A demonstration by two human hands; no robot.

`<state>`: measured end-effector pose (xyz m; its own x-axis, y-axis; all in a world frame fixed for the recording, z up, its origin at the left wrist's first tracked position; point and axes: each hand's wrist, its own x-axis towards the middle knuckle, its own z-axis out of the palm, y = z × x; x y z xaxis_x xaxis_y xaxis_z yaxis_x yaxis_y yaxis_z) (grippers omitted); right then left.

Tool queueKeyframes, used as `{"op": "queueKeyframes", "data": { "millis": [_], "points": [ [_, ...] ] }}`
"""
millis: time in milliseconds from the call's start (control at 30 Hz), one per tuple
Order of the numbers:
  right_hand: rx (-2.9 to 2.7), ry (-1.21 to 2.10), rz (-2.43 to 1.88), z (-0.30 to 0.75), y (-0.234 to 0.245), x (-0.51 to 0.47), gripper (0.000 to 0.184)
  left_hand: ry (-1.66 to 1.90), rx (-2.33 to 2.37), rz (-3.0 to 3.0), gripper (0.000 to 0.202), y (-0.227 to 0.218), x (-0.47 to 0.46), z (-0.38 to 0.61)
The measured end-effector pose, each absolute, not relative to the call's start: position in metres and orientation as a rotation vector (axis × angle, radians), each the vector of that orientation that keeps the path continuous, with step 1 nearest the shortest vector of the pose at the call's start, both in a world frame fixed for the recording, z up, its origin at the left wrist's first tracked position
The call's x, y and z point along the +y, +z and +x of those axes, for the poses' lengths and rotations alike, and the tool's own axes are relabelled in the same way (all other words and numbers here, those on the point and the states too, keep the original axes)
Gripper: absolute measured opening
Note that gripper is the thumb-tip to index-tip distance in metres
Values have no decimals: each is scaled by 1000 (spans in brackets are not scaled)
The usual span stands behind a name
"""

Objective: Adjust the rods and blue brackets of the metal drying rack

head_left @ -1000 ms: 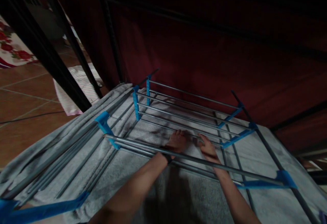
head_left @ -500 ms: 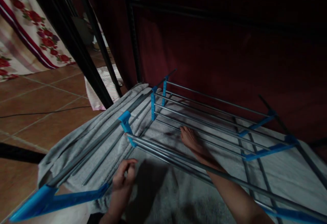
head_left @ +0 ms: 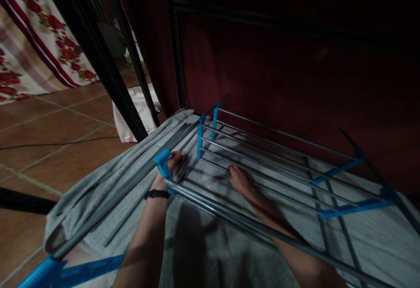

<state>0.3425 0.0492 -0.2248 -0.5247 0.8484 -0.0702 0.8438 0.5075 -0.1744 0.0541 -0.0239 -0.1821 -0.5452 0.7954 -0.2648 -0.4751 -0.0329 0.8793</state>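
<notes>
A grey towel (head_left: 229,253) lies spread over a drying rack with grey metal rods (head_left: 262,156) and blue plastic joints. My left hand (head_left: 172,167), with a black band on its wrist, reaches under the near rods and pinches a fold of the towel beside a blue corner joint (head_left: 162,161). My right hand (head_left: 241,180) lies flat on the towel below the middle rods, fingers stretched out and pointing away from me. Both forearms pass beneath the nearest rods.
A dark red cloth wall (head_left: 278,73) with black frame poles (head_left: 177,47) stands right behind the rack. Terracotta floor tiles (head_left: 59,143) lie to the left, with a striped white cloth (head_left: 138,113), a black cable and a floral fabric (head_left: 29,47) beyond.
My left hand has gone from beside the right hand out to the left, then forward under the rods to the towel's fold at the blue joint. The right hand stays flat.
</notes>
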Motion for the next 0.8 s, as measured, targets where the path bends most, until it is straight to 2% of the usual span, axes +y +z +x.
{"op": "queueKeyframes", "data": {
  "millis": [67,167,233,300,433,567,800],
  "points": [
    [-2695,307,-1495,340,-226,50,29,1553,1259,476,19,-183,-9,58],
    [-2705,327,-1464,337,-225,52,28,1259,1188,644,40,-180,2,55],
    [-2705,346,-1456,335,-223,54,29,1128,1205,699,54,-176,2,46],
    [-2705,368,-1436,333,-221,55,29,1056,1253,700,58,-171,1,34],
    [-2718,390,-1382,329,-218,56,32,1047,1295,694,56,-169,5,23],
    [-2744,381,-1375,322,-216,55,31,1119,1148,879,52,-179,26,30],
    [-2801,301,-1487,311,-211,57,36,915,1110,1244,35,-207,56,33]
  ]
}}
